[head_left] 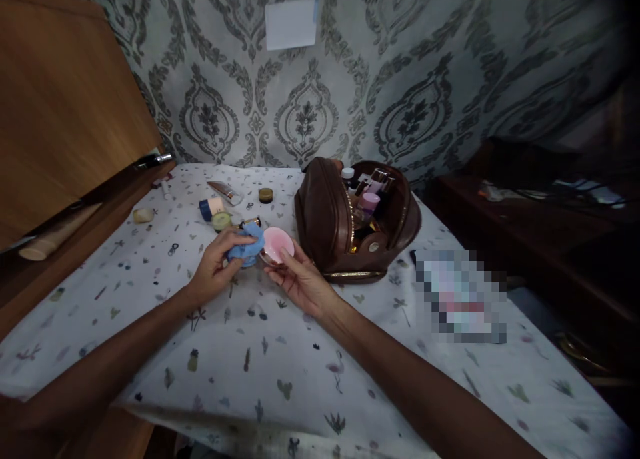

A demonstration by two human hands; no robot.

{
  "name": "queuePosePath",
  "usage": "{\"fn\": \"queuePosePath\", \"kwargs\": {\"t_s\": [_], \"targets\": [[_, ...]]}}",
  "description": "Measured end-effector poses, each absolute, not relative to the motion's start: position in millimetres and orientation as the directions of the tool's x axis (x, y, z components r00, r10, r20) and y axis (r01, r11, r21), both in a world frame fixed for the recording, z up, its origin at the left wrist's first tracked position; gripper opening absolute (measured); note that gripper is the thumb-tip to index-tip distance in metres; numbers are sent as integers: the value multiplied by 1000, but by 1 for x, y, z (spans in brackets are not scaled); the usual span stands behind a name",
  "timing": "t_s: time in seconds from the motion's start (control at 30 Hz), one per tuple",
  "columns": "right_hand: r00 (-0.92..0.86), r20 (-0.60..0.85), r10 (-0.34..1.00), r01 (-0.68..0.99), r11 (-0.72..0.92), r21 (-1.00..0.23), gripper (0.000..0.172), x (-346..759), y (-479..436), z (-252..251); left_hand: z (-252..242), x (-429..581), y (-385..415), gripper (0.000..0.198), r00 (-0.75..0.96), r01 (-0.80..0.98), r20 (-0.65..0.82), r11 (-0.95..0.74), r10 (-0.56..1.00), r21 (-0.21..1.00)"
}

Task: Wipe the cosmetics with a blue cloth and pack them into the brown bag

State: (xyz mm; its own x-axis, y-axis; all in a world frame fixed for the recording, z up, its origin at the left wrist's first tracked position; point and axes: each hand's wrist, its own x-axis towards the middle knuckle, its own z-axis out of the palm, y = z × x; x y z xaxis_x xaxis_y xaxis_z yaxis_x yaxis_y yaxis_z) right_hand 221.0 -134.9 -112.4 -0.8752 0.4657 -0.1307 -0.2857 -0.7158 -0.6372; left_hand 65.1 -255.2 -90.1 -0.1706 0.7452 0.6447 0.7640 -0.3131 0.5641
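My left hand (220, 262) is closed on a crumpled blue cloth (247, 244). Right beside it, my right hand (303, 279) grips a round jar with a pink lid (277, 244), the thumb lying on the lid. Cloth and jar are very close; whether they touch I cannot tell. Just beyond my left hand are a small jar with a pale green top (221, 221) and a blue and cream container (211, 208). To the right of my right hand stands a brown toiletry bag (325, 219), unzipped, with several bottles and a pink-capped container (370, 201) inside.
Farther back lie a tube (224, 191) and a small jar with a dark gold lid (265, 195). A pixelated flat device (460, 296) rests on the patterned tablecloth (250, 392) at right. A wooden cabinet (75, 99) borders the left; the patterned wall (305, 112) rises behind.
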Motion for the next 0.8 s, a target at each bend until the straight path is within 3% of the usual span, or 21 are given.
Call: {"fn": "queuePosePath", "kwargs": {"t_s": [0.1,0.23,0.43,0.53,0.7,0.8], "targets": [[-874,-118,471,-310,-728,-612,52,220,-133,-112,-92,66,-256,23,-106,790,641,-327,761,518],[-902,-112,416,-286,-772,-567,41,220,-129,-112,-90,64,-255,22,-165,773,644,-308,747,554],[-874,-73,480,-337,-709,-619,27,222,-128,-114,-86,62,-254,22,-229,740,652,-306,723,599],[-895,-69,441,-292,-696,-656,32,225,-129,-111,-87,62,-254,22,-288,713,628,-276,723,644],[-944,-66,324,-184,-680,-709,62,229,-134,-105,-89,62,-252,24,-366,665,584,-235,725,709],[-943,-62,328,-193,-687,-701,63,227,-137,-106,-89,63,-252,24,-334,675,597,-256,730,692]]}}
